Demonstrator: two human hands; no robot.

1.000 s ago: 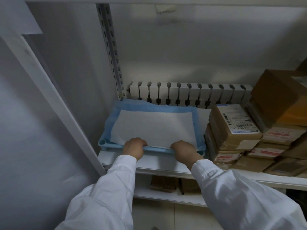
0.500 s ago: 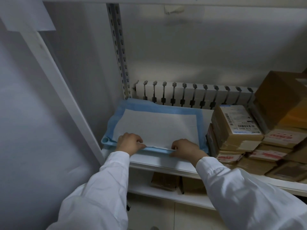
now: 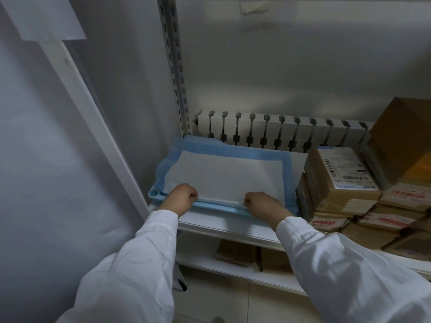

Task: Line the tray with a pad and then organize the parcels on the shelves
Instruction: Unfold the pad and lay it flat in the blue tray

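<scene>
My hands are sitting a little wider apart along the near edge than a second ago, and that edge is rolling under between them. My left hand (image 3: pixel 183 197) and right hand (image 3: pixel 262 203) are both pinching the pad (image 3: pixel 224 173), fingers curled, because I am tucking the surplus inside the front rim of the tray (image 3: pixel 155 194) so it lies flat. The tray is sitting on the shelf (image 3: pixel 221 223), just beside the stacked parcels (image 3: pixel 338 173), which are waiting their turn.
</scene>
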